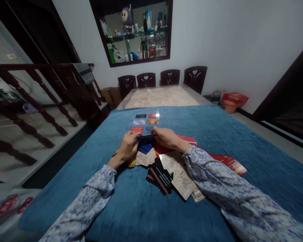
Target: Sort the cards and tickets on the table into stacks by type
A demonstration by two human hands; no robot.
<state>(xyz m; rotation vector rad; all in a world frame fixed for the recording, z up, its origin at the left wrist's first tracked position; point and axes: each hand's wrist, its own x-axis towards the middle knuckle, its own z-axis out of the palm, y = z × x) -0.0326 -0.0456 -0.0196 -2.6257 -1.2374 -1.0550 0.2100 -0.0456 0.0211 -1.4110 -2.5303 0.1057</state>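
Between them, my left hand (127, 145) and my right hand (166, 137) grip a dark card (146, 137) by its two ends, just above the blue cloth. Beyond my fingers lie cards in two columns: a black card (140, 116), a red card (154, 115), a silver card (138, 122), a gold card (153, 121), another red card (135, 129) and a blue card (148, 129). Under and near my wrists spreads a loose heap of beige cards (183, 181), black striped cards (160, 176), red cards (228, 163) and yellow cards (131, 162).
The blue cloth (96, 198) covers the near part of a long table (164, 96). Dark chairs (170, 77) stand at its far end. A wooden railing (40, 89) runs along the left, with a white bag (10, 208) below. At right is a red bag in a bin (232, 101).
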